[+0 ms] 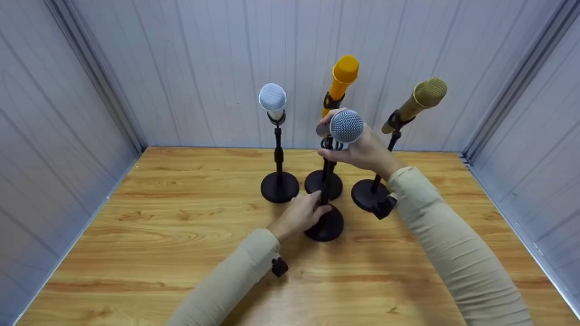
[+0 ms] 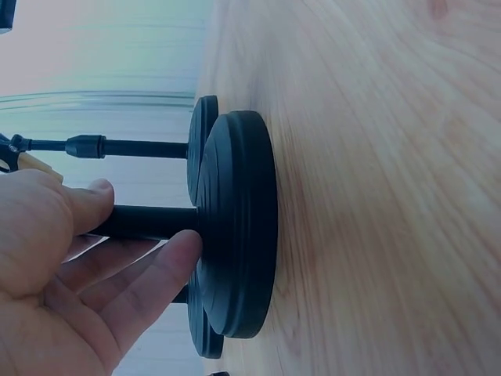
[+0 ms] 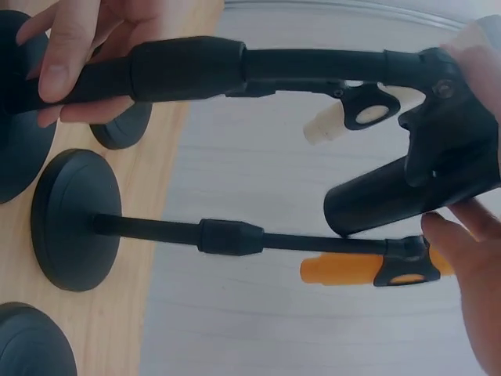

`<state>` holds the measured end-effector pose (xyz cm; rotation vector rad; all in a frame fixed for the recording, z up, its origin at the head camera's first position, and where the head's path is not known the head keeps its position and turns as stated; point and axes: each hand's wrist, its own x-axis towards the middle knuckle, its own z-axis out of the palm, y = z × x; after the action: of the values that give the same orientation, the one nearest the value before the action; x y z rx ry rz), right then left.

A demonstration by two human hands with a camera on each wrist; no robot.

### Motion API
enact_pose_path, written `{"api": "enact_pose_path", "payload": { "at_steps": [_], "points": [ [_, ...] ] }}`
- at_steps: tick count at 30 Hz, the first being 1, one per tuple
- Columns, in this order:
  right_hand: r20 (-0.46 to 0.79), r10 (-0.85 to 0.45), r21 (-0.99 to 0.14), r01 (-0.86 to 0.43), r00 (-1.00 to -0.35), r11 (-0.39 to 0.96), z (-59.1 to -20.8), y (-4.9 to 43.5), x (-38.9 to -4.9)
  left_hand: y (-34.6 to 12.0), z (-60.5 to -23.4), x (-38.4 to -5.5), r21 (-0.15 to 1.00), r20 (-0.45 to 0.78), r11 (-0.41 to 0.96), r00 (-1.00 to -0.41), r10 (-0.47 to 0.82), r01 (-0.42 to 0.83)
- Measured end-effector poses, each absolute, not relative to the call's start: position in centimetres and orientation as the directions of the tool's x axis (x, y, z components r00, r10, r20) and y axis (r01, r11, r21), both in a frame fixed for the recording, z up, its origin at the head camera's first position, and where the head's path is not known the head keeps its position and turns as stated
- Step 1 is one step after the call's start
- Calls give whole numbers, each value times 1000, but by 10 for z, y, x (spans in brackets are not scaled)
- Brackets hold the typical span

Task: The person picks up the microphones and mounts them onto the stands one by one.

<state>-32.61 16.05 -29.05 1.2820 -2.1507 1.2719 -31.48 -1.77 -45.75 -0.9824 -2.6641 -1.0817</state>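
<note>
A microphone with a silver mesh head (image 1: 347,126) and black body (image 3: 376,205) sits in the clip (image 3: 446,129) of a black desk stand (image 1: 324,226), nearest the person. My right hand (image 1: 369,147) grips the microphone around its body at the clip; its palm is partly out of the right wrist view. Low on the same stand, my left hand (image 1: 299,215) holds the pole (image 2: 145,222) between thumb and fingers, one fingertip right at the round base (image 2: 243,227). The base is on the wooden table.
Behind stand a white microphone (image 1: 273,97) at left, an orange microphone (image 1: 345,70) in the middle and a gold microphone (image 1: 428,93) at right, each on a black stand. The wooden table (image 1: 181,217) meets pale panel walls (image 1: 204,72) on three sides.
</note>
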Motion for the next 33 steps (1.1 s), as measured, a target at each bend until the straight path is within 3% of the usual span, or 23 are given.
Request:
{"api": "enact_pose_path", "payload": {
  "at_steps": [22,33],
  "points": [
    [776,-440,-445,-887,-451,125,-296,154,-327,-18,-461,-316,600,322,537,-793,517,593],
    [694,-477,-531,-831,-540,168,-308,156,-341,-18,-461,-317,581,347,522,-770,535,625]
  ]
}}
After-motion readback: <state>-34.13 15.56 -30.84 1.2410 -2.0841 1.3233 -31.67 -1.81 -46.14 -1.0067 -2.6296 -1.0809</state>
